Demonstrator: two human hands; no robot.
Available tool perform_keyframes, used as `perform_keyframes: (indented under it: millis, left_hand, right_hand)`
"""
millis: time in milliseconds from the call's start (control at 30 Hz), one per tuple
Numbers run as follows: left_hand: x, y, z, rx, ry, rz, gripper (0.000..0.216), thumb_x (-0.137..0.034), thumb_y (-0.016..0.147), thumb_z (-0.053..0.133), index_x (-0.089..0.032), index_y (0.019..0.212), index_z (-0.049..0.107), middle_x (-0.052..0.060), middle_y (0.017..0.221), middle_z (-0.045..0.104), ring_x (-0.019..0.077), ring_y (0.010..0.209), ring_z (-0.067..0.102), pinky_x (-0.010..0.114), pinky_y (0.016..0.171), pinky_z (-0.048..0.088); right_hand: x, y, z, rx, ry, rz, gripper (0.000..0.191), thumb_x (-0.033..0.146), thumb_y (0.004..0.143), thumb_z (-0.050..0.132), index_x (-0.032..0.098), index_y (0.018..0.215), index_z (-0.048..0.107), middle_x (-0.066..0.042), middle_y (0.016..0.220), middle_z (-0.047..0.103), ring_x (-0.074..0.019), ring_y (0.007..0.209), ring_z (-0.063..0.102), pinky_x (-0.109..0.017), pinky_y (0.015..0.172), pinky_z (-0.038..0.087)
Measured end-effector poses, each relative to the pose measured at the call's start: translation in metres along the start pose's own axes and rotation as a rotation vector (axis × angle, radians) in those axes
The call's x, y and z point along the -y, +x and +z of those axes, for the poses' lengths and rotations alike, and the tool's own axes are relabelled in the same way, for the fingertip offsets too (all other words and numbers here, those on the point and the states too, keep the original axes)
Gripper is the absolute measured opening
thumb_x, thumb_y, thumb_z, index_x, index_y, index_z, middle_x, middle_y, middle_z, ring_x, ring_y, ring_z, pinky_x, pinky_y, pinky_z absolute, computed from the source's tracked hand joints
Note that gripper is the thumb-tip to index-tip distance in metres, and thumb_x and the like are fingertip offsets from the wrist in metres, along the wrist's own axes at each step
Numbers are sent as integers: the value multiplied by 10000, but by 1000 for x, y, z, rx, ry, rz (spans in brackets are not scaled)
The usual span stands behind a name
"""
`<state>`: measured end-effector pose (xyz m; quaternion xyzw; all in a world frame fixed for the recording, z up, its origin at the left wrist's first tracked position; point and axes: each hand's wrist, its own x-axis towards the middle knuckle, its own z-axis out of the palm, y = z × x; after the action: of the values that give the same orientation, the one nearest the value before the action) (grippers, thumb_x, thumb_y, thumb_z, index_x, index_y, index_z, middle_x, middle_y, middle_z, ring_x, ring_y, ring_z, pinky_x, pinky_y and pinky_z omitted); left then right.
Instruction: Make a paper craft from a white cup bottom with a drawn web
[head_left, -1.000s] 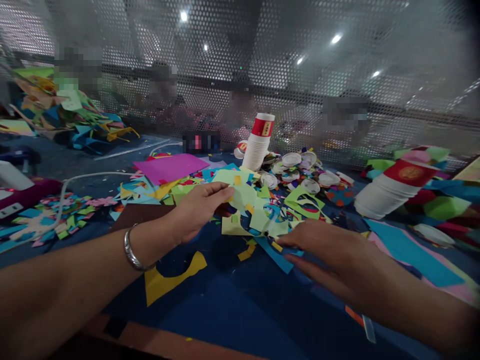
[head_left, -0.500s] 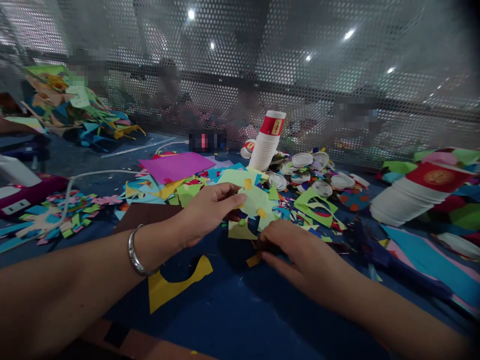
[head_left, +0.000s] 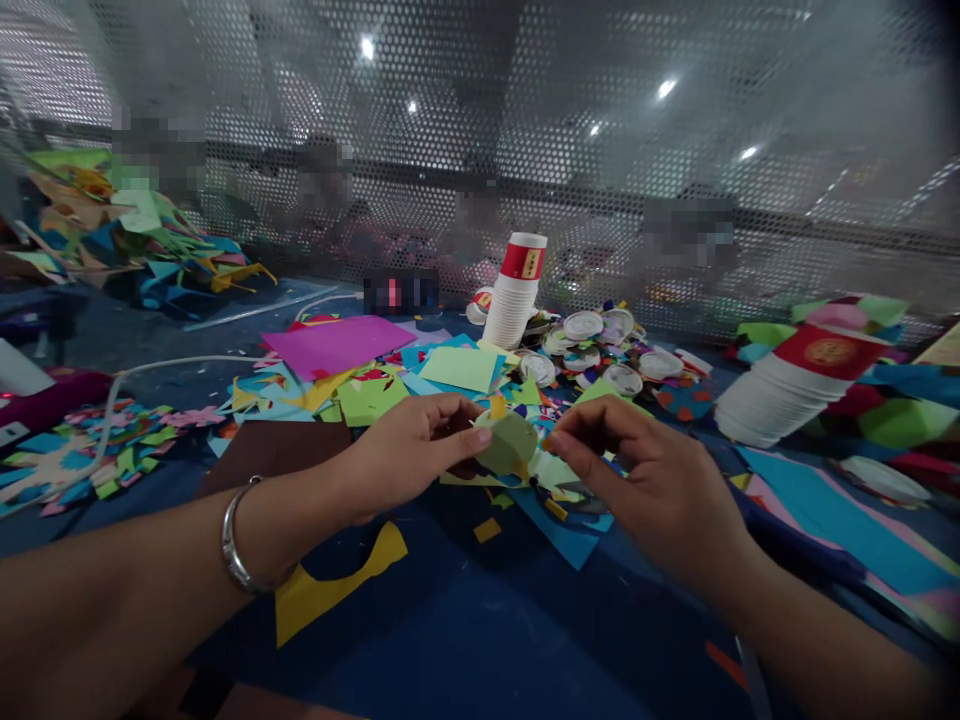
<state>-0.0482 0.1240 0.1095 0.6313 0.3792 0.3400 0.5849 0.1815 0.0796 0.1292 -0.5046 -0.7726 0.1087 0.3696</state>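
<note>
My left hand (head_left: 431, 440), with a silver bangle at the wrist, pinches a round pale green paper disc (head_left: 508, 442) by its left edge. Small yellow paper pieces show at the disc's top and lower right edges. Just right of the disc, my right hand (head_left: 630, 455) is closed in a pinch, with a tiny orange bit at its fingertips that is too small to make out. On the table below lie a small yellow paper rectangle (head_left: 487, 530) and a blue paper sheet (head_left: 562, 535). A cut yellow paper offcut (head_left: 330, 595) rests under my left forearm.
Stacked paper cups (head_left: 512, 315) stand behind my hands, and another cup stack (head_left: 787, 390) leans at the right. Several lidded discs (head_left: 582, 325) are piled between them. A purple sheet (head_left: 337, 343), a white cable (head_left: 112, 400) and a dark blue tool handle (head_left: 806, 545) lie around.
My right hand has risen from the table near the small yellow rectangle to beside the disc, its fingertips now pinched. The disc is tilted differently in my left hand. The view has shifted slightly.
</note>
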Motion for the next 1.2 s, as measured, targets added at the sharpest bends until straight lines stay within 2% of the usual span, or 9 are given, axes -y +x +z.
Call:
perform_keyframes:
  millis: [167, 367, 800, 1200]
  left_hand:
    - [-1, -4, 4, 68, -46, -17, 250, -385, 878, 693, -169, 998, 651, 44, 976, 690, 178, 903, 661, 314, 803, 559]
    - [-1, -7, 7, 78, -88, -23, 224, -376, 855, 725, -183, 937, 649, 11, 878, 652, 149, 821, 632, 298, 774, 557]
    - [-2, -10, 8, 98, -163, -54, 221, -348, 836, 751, -182, 926, 635, 9, 885, 637, 140, 812, 614, 314, 766, 569]
    - [0, -9, 9, 104, -179, -41, 231, -339, 828, 765, -176, 920, 631, -12, 843, 637, 133, 789, 612, 308, 749, 563]
  right_hand:
    - [-3, 0, 5, -45, -43, -25, 83, 286, 984, 611, 238, 919, 627, 26, 802, 662, -129, 693, 607, -241, 625, 460]
    - [-3, -1, 8, -41, -42, -28, 93, 303, 977, 615, 245, 905, 606, 22, 802, 642, -140, 696, 599, -259, 619, 465]
    - [-2, 0, 8, -27, -53, -47, 106, 290, 970, 596, 231, 884, 619, 14, 760, 626, -147, 660, 582, -271, 613, 462]
    - [-2, -2, 6, 15, 28, 6, 156, 380, 972, 617, 229, 984, 654, -10, 840, 690, -160, 706, 635, -265, 617, 504]
